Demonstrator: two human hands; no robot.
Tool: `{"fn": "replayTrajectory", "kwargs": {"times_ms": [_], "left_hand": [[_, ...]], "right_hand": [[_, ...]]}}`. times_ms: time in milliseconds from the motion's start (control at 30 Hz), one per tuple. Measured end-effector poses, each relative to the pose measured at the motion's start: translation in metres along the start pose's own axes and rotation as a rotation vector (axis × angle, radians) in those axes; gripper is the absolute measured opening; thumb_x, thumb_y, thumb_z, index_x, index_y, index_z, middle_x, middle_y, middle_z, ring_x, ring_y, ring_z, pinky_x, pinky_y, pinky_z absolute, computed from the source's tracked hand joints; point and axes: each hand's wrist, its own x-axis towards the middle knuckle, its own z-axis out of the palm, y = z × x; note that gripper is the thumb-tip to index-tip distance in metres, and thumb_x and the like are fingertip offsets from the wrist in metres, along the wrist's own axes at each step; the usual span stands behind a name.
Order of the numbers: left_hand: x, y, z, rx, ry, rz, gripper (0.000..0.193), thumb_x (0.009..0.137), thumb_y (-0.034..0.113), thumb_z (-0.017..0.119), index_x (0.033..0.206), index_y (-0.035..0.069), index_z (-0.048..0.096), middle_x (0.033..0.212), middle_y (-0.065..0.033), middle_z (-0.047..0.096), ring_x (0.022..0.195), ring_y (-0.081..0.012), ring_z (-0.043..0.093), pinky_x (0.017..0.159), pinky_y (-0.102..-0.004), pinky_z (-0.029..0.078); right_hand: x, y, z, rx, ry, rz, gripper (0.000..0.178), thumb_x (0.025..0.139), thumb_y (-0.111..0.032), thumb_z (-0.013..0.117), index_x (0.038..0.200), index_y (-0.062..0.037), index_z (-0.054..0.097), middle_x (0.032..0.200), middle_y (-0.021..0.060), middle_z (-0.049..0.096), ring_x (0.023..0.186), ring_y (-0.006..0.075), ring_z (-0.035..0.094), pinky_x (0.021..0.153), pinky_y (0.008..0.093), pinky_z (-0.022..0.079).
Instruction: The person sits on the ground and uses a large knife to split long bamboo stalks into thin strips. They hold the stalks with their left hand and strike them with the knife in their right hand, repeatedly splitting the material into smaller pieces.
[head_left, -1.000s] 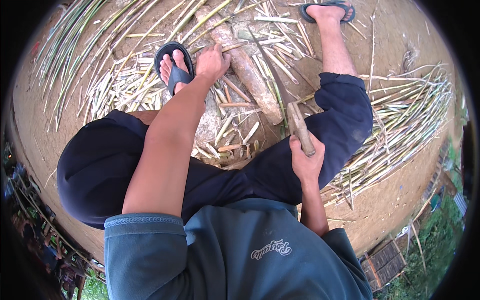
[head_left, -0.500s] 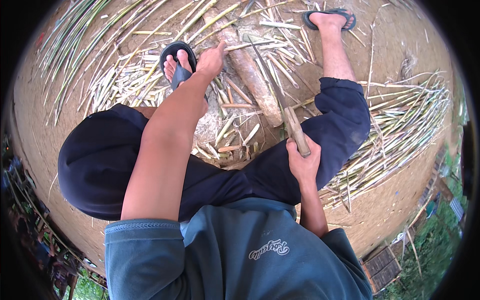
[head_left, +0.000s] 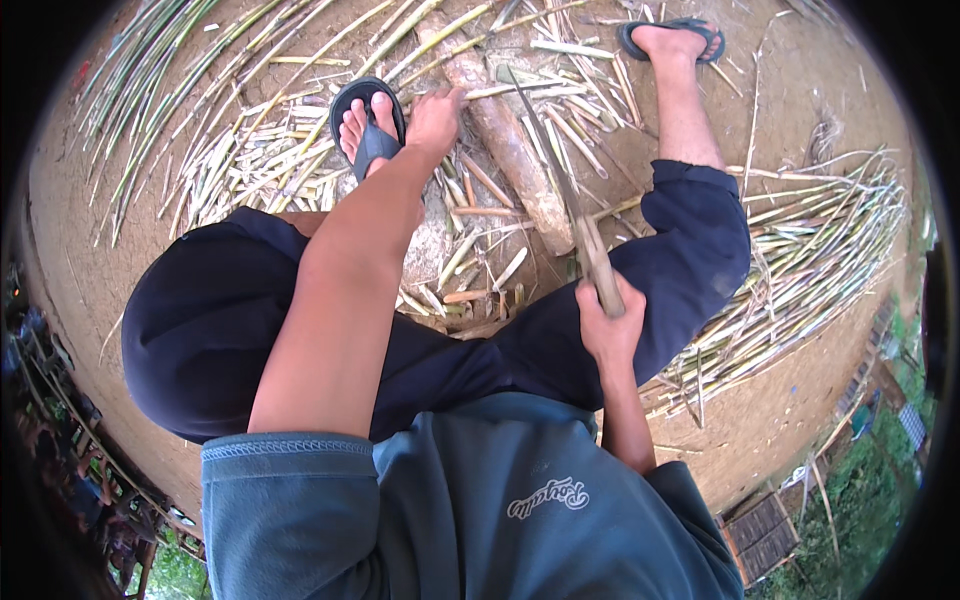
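Observation:
My right hand [head_left: 612,318] is wrapped round the wooden handle [head_left: 597,268] of a machete. Its long dark blade [head_left: 548,145] points away from me and passes over the right side of a thick log [head_left: 515,165]. Beside my sandalled left foot, my left hand [head_left: 433,122] is closed on a pale cut stalk [head_left: 490,92] that lies across the log under the blade's far end. The fingers of that hand are partly hidden. Short cut pieces of stalk [head_left: 480,180] lie round the log.
Long green stalks [head_left: 150,90] are spread at the far left, and a heap of short pieces [head_left: 265,160] lies beside my left foot. A bundle of thin stalks [head_left: 800,255] lies right of my right leg. My sandalled right foot [head_left: 670,42] rests on bare earth.
The fingers of my left hand have drawn in a little at the stalk. My right hand keeps its grip on the machete, which has hardly moved. The whole view has shifted slightly.

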Motion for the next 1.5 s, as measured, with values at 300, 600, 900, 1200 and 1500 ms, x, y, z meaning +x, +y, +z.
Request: {"fn": "replayTrajectory", "kwargs": {"times_ms": [300,600,900,1200,1500], "left_hand": [[0.0,0.008,-0.003,-0.029,-0.078,-0.1,0.03,0.088,0.005,0.051,0.113,0.009,0.067,0.108,-0.0226,0.067,0.106,-0.0421,0.062,0.093,-0.0478,0.049],[0.002,0.002,0.0,-0.111,0.014,-0.054,0.027,0.084,0.006,0.054,0.105,0.009,0.069,0.096,-0.0244,0.068,0.093,-0.044,0.065,0.085,-0.0514,0.052],[-0.006,0.005,-0.004,-0.135,-0.044,0.013,0.022,0.084,0.008,0.056,0.102,0.007,0.069,0.096,-0.0226,0.068,0.092,-0.0419,0.065,0.085,-0.0497,0.051],[-0.008,0.001,0.004,-0.066,0.006,0.034,0.013,0.086,0.013,0.062,0.092,0.003,0.065,0.093,-0.021,0.067,0.09,-0.0419,0.064,0.08,-0.0515,0.049],[0.016,0.015,-0.013,0.063,-0.08,-0.245,0.024,0.087,0.008,0.052,0.112,0.008,0.054,0.092,-0.026,0.068,0.085,-0.0454,0.066,0.08,-0.0556,0.05]], "right_hand": [[0.007,-0.011,0.006,-0.047,0.014,-0.021,0.018,0.078,-0.012,0.065,0.074,0.0044,0.06,0.051,0.0081,0.045,0.049,0.0093,0.041,0.049,0.0312,0.04],[0.006,0.004,0.01,0.019,0.045,-0.045,0.017,0.078,-0.013,0.066,0.08,0.0036,0.064,0.053,0.0117,0.048,0.052,0.0083,0.044,0.051,0.0329,0.042],[0.013,-0.005,0.008,-0.058,-0.017,0.042,0.019,0.078,-0.013,0.065,0.074,0.0042,0.059,0.052,0.0131,0.045,0.051,0.0097,0.041,0.049,0.0343,0.041],[0.028,0.036,0.022,0.22,0.067,0.121,0.015,0.081,-0.011,0.064,0.079,0.0039,0.063,0.054,0.0015,0.048,0.054,0.005,0.044,0.051,0.0283,0.039],[0.025,0.015,0.013,0.062,0.046,-0.019,0.013,0.081,-0.009,0.063,0.08,0.0035,0.064,0.053,0.0028,0.047,0.053,0.0045,0.043,0.049,0.0267,0.038]]}}
